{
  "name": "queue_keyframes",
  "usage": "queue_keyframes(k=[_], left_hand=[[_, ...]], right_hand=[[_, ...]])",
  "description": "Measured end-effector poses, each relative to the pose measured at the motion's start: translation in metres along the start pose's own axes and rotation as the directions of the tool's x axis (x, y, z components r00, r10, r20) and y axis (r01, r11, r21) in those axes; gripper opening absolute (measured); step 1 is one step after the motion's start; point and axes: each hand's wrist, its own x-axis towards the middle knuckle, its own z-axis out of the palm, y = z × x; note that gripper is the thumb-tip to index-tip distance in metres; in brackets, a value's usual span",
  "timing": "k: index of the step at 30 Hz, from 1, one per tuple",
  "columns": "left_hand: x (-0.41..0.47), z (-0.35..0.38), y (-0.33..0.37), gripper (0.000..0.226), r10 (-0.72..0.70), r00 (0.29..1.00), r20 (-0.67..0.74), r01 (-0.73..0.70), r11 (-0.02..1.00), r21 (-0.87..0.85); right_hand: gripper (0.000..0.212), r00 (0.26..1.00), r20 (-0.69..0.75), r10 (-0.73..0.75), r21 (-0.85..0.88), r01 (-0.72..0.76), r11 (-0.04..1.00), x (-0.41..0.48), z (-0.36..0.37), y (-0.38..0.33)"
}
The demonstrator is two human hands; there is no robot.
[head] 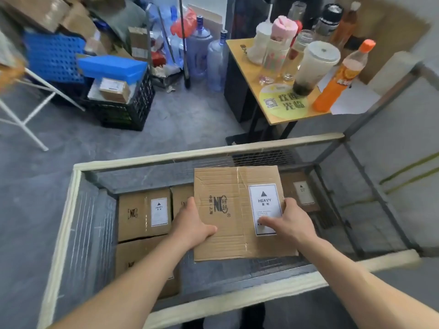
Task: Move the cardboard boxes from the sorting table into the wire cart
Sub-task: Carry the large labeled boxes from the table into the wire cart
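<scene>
Lower boxes partly behind held box

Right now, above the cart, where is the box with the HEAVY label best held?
By the two side edges of the box, left hand from the left, right hand from the right, thumbs on top. It is wide, level and marked heavy, so one hand seems too little.

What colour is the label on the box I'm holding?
The label is white with black print, on the brown cardboard box; head view.
</scene>
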Motion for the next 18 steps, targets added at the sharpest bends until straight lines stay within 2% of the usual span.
queue_keyframes(k=[4, 11, 18], left_hand=[[0.019, 0.041, -0.049, 0.093, -0.129, 0.992, -0.008, 0.129, 0.992, -0.013], [0.048, 0.110, -0.130, 0.068, -0.278, 0.960, 0.025, 0.279, 0.960, -0.004], [0.073, 0.153, -0.183, 0.071, -0.335, 0.941, 0.052, 0.335, 0.942, 0.014]], right_hand=[[0.073, 0.991, 0.135, -0.025, -0.035, 0.030, 0.999, 0.032, 0.055, 0.019], [0.072, 0.939, 0.343, -0.009, -0.114, 0.051, 0.992, 0.075, 0.147, 0.054], [0.078, 0.898, 0.437, 0.056, -0.157, 0.015, 0.987, 0.095, 0.208, 0.078]])
